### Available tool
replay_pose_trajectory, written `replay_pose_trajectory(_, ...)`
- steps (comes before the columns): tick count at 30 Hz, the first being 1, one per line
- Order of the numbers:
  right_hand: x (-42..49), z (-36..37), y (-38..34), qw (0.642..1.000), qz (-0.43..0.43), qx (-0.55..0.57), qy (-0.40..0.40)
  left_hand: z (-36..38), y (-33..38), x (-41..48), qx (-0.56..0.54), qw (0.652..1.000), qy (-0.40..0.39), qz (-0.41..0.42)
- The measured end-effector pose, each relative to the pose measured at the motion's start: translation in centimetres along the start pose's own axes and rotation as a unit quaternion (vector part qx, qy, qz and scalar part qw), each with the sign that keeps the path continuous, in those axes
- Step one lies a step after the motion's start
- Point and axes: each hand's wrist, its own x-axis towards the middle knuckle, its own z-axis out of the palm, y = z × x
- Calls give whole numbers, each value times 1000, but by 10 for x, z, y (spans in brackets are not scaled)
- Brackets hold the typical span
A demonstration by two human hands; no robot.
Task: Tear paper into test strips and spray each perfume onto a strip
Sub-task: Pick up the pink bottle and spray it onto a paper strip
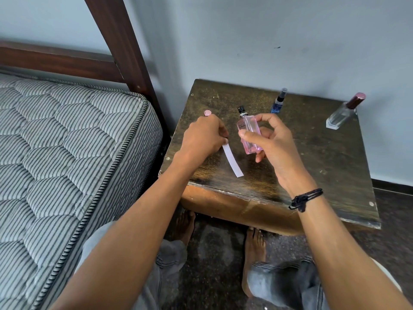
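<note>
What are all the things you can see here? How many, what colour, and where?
pink bottle: one, pink with a black sprayer, held over the table
paper strip: one, white, over the table's left part
round cap: one, pink, at the left hand's far side; cannot tell if held
small bottle: one, blue, back of the table
clear bottle: one, see-through with a dark pink cap, back right of the table
table: one, dark brown, against the wall
mattress: one, grey striped, on the left
bed frame: one, dark brown, behind the mattress
wrist cord: one, black, right wrist
left hand: one, pinches the paper strip
right hand: one, grips the pink bottle
feet: two, bare, on the floor
</note>
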Motion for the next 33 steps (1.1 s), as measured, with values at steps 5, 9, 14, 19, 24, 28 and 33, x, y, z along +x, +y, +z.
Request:
replay_pose_trajectory(5, 0, -1, 0, 1000, 1, -2, 0, 3, 2, -1, 24, 1000, 9, 6)
replay_pose_trajectory(9, 0, -2, 0, 1000, 2, -4, 1, 1, 1, 3, 19, 1000, 3, 15)
replay_pose_trajectory(14, 0, -3, -1, 1000, 0, -8, 2, -12, -4, 8, -66, 998, -6, 6)
replay_pose_trajectory(19, -1, -6, -2, 1000, -10, -13, -15, -26, -13, 9, -127, 991, -24, 18)
replay_pose_trajectory(24, 0, -6, -2, 997, -5, -58, -52, -33, -21, 11, -136, 989, -34, 44)
replay_pose_trajectory(28, 1, -6, -1, 993, -2, -74, -89, -35, -24, 14, -129, 989, -36, 61)
replay_pose_trajectory(33, 1, -5, 1, 990, 6, -57, -130, -37, -26, 16, -104, 990, -38, 86)
